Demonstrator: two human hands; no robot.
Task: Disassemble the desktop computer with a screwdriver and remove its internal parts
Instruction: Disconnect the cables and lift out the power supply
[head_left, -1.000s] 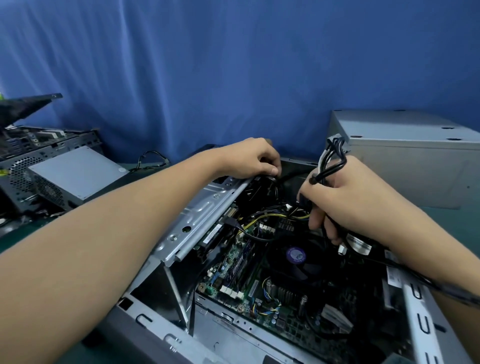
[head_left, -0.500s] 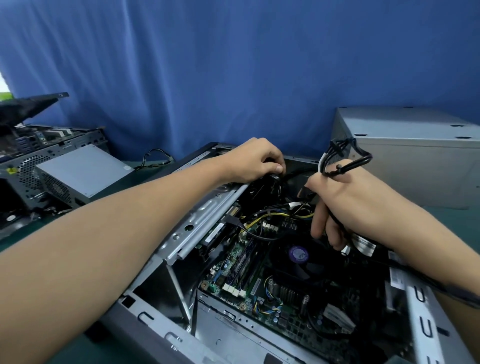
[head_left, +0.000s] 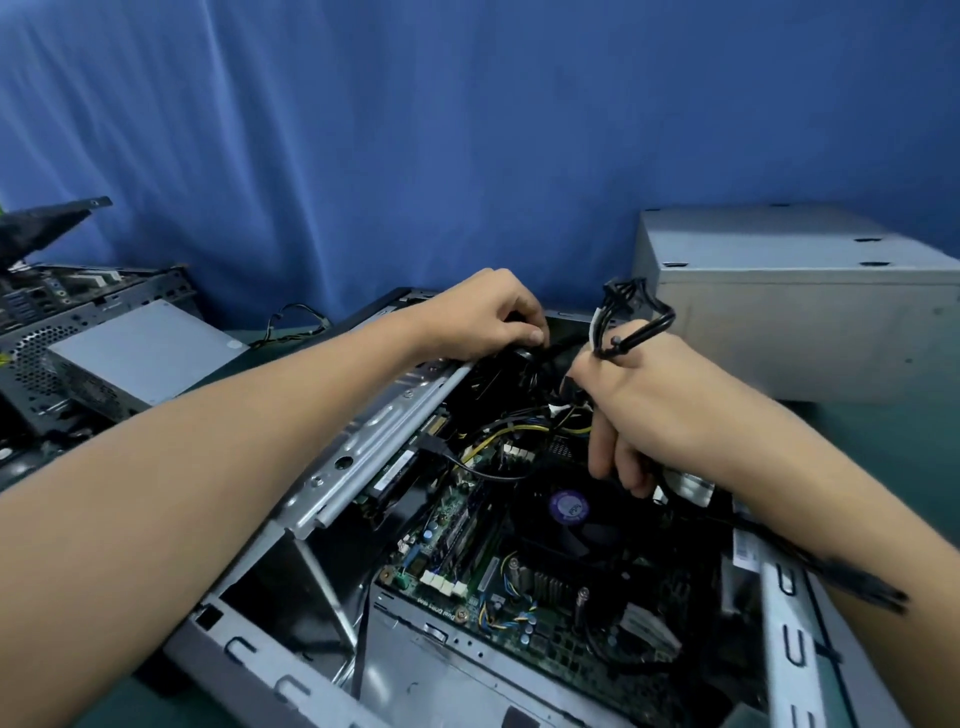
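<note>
The desktop computer (head_left: 291, 670) lies open on the green table (head_left: 893, 441), its grey steel case showing the green motherboard (head_left: 467, 571) and a black fan (head_left: 569, 506) with a purple sticker. The left hand (head_left: 483, 312) curls its fingers round a dark part (head_left: 524, 356) at the case's far edge; the right hand (head_left: 660, 400) grips a black cable bundle (head_left: 634, 322) looped above the fist. A gutted chassis (head_left: 130, 348) sits left, a closed grey case (head_left: 805, 322) right, a blue curtain (head_left: 467, 130) behind

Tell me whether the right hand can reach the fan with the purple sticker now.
Probably yes: the right hand hangs just above the fan with nothing between, though it grips a cable bundle.
</note>
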